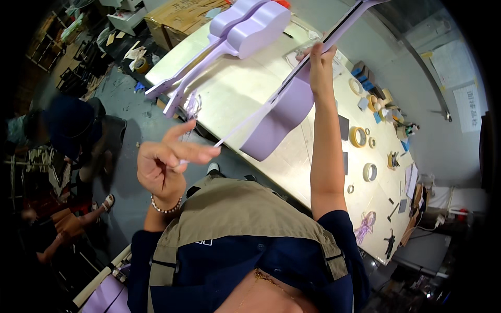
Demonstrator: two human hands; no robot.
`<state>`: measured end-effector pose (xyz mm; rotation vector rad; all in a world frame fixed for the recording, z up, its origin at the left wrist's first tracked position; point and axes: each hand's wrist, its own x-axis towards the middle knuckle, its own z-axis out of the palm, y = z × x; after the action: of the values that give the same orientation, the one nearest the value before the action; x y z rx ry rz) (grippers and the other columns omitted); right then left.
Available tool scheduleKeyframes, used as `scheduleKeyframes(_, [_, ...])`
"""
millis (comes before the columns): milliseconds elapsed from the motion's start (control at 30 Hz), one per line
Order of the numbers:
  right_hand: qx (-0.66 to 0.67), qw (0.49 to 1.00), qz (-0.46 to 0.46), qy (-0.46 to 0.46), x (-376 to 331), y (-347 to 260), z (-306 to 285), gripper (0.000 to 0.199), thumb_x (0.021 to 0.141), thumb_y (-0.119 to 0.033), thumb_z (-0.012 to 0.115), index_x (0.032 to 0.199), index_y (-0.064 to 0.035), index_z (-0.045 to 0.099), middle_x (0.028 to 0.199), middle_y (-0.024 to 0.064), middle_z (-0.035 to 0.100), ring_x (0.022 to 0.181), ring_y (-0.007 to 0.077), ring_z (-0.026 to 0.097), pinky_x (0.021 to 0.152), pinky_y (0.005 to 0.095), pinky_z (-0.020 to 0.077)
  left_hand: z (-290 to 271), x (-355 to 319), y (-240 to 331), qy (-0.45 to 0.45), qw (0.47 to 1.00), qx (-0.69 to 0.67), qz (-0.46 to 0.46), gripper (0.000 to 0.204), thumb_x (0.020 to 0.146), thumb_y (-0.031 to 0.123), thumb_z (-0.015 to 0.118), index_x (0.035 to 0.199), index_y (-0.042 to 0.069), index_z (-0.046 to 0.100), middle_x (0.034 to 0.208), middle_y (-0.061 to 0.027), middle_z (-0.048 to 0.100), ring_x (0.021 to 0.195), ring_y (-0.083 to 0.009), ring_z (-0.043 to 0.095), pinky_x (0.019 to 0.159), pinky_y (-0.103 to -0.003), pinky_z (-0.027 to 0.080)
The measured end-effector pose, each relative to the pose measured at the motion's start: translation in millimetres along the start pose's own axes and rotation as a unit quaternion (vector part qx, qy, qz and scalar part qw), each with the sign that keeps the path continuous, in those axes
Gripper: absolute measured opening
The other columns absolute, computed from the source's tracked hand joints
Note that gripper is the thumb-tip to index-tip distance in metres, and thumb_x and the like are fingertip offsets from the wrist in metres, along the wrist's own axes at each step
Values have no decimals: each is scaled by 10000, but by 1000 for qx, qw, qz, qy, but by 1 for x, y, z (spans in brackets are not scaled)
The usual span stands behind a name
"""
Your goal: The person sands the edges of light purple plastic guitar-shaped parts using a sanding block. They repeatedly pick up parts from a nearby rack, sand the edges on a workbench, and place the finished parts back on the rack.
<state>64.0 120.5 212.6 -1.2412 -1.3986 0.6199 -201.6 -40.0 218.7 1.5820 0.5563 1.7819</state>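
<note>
Your right hand (319, 58) grips the neck of a lilac ukulele (284, 112), held over the workbench (245, 88) at one o'clock. Your left hand (166, 159), at nine o'clock, pinches a pale tape strip (245, 121) peeling off its edge; two more ukuleles (235, 31) lie at twelve.

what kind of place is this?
Likely a small guitar or ukulele finishing workshop: the right hand holds a lilac guitar while the left hand peels a tape strip; two more lilac guitars and tape rolls sit on the workbench.
</note>
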Motion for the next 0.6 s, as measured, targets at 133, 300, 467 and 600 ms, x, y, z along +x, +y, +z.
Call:
scheduleKeyframes(133, [9, 1000, -25, 2, 11, 6, -14, 722, 845, -336, 625, 1280, 98, 245, 850, 124, 605, 800, 219, 630, 751, 302, 490, -27, -59, -26, 124, 959, -114, -227, 129, 943, 168, 483, 918, 62, 415, 739, -59, 590, 682, -187, 615, 917, -424, 422])
scheduleKeyframes(300, [213, 964, 24, -158, -7, -17, -38, 616, 815, -319, 665, 1196, 91, 410, 944, 191, 642, 890, 308, 644, 811, 368, 501, -92, -95, -86, 356, 845, -259, -305, 120, 942, 168, 491, 936, 49, 509, 828, -40, 590, 811, -159, 570, 865, -353, 458])
scheduleKeyframes(467, [230, 938, 2, -261, -12, -8, -59, 559, 806, -337, 672, 1160, 53, 487, 1010, 231, 627, 935, 347, 634, 865, 431, 487, -176, -62, -82, 388, 857, -262, -215, 95, 900, 143, 549, 887, 55, 582, 886, -68, 625, 889, -216, 589, 862, -355, 476])
scheduleKeyframes(600, [259, 918, -18, -301, -8, 0, -75, 476, 823, -283, 659, 1140, 41, 514, 1053, 284, 595, 954, 378, 621, 874, 464, 479, -321, -21, -25, 360, 861, -354, -65, 72, 855, 88, 574, 858, 19, 596, 890, -120, 643, 896, -264, 601, 881, -423, 478])
